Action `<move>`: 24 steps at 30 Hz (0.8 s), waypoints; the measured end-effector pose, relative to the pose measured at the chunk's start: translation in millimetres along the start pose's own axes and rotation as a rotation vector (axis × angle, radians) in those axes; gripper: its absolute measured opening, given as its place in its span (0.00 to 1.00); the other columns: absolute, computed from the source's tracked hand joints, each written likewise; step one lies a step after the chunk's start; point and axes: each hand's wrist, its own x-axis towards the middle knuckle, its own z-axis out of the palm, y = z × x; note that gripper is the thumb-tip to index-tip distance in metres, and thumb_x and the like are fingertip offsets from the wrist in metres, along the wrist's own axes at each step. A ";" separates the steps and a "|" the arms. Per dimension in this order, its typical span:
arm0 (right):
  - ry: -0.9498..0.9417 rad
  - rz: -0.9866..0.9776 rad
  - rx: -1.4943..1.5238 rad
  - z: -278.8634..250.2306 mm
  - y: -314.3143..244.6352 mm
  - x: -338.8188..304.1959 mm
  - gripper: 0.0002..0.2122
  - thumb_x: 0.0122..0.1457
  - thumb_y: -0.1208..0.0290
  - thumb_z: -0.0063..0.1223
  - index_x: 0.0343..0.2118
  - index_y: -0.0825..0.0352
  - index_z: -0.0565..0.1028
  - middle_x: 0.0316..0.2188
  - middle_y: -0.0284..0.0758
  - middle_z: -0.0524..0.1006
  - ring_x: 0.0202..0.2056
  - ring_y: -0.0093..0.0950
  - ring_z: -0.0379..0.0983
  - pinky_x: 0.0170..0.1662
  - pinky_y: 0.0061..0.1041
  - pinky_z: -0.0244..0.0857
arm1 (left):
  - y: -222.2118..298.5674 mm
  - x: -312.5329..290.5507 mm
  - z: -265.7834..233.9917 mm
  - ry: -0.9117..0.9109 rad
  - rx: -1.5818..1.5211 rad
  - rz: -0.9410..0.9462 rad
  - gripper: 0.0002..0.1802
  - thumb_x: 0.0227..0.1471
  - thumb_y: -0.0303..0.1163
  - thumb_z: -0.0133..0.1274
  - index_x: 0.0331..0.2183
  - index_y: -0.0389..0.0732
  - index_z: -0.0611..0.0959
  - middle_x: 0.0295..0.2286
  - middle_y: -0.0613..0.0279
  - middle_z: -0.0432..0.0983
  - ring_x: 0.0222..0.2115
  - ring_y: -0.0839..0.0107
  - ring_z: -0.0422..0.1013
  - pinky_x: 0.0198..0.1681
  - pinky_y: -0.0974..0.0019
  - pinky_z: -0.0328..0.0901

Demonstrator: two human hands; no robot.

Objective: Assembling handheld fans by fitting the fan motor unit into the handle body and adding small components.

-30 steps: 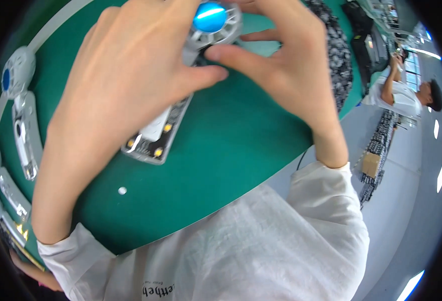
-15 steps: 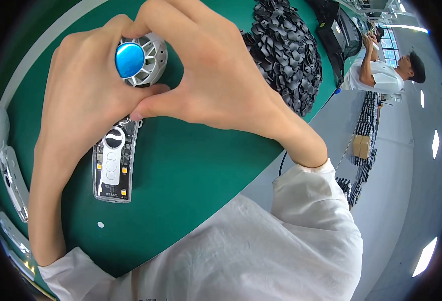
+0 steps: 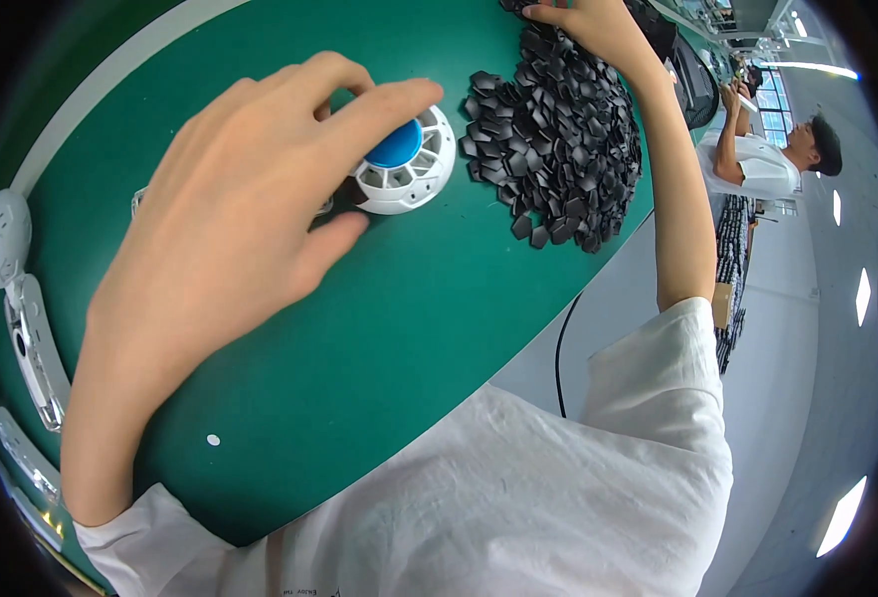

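My left hand (image 3: pixel 230 199) is closed around a white handheld fan, its index finger stretched across the blue disc (image 3: pixel 397 147) and its thumb below. The fan's round slotted head (image 3: pixel 429 164) shows past the fingertips. Most of its handle is hidden under the palm. At the far right of the table, my right hand (image 3: pixel 598 25) is at the top of a heap of small black angular pieces (image 3: pixel 568 139). Its thumb lies over them, while the other fingers are mostly cut off by the picture's upper edge; whether it grips a piece cannot be made out.
Similar white devices (image 3: pixel 6 239) line the table's left side. A small white oval (image 3: pixel 213 440) lies on the green tabletop (image 3: pixel 379 328). Beyond the heap sits a black mesh-like item (image 3: pixel 692 90). A black cable (image 3: pixel 559 348) hangs past the edge. Another person (image 3: pixel 757 159) works farther off.
Both hands were together at the fan's head. My right hand has let go and moved away to the black pieces. My left hand has shifted the fan rightward, with the handle turned sideways.
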 end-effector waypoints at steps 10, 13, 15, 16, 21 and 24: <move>-0.009 -0.047 -0.044 20.3 3.2 2.3 0.09 0.50 0.76 0.60 0.33 0.74 0.80 0.23 0.44 0.78 0.28 0.35 0.76 0.33 0.32 0.69 | -1.0 -9.1 13.1 0.004 0.039 -0.041 0.44 0.38 0.22 0.66 0.60 0.53 0.76 0.45 0.61 0.77 0.42 0.57 0.73 0.46 0.57 0.68; -0.039 0.015 0.010 13.8 -3.6 0.0 0.09 0.50 0.77 0.59 0.34 0.74 0.80 0.24 0.42 0.78 0.28 0.33 0.76 0.33 0.30 0.68 | -0.2 -6.3 11.5 -0.047 0.037 -0.067 0.44 0.38 0.24 0.66 0.60 0.54 0.75 0.43 0.61 0.77 0.42 0.57 0.73 0.47 0.57 0.68; -0.030 -0.017 0.057 16.8 -7.5 1.9 0.09 0.50 0.77 0.59 0.35 0.73 0.79 0.24 0.42 0.78 0.27 0.32 0.76 0.32 0.29 0.68 | -1.5 -6.9 11.7 -0.045 0.041 -0.072 0.44 0.38 0.24 0.66 0.60 0.54 0.75 0.43 0.61 0.77 0.42 0.57 0.73 0.47 0.57 0.68; -0.018 -0.046 0.096 17.9 -9.1 2.5 0.09 0.50 0.77 0.58 0.35 0.73 0.79 0.24 0.41 0.78 0.26 0.30 0.76 0.32 0.28 0.68 | -2.1 -6.8 11.8 -0.038 0.043 -0.069 0.44 0.38 0.24 0.66 0.61 0.54 0.75 0.42 0.61 0.77 0.42 0.57 0.73 0.47 0.57 0.68; 0.033 -0.007 0.134 15.2 -15.1 -6.4 0.09 0.53 0.79 0.57 0.38 0.73 0.79 0.25 0.39 0.80 0.25 0.25 0.77 0.32 0.23 0.70 | -1.7 -7.7 12.5 0.014 0.023 -0.044 0.44 0.38 0.25 0.67 0.60 0.54 0.76 0.41 0.60 0.77 0.40 0.57 0.74 0.47 0.57 0.68; 0.135 0.089 0.536 -0.2 -62.3 -32.6 0.05 0.56 0.79 0.58 0.35 0.74 0.80 0.23 0.36 0.81 0.27 0.22 0.79 0.33 0.20 0.72 | -9.1 2.0 15.8 -0.009 0.117 0.056 0.46 0.34 0.27 0.69 0.60 0.51 0.76 0.39 0.59 0.78 0.39 0.57 0.74 0.45 0.57 0.69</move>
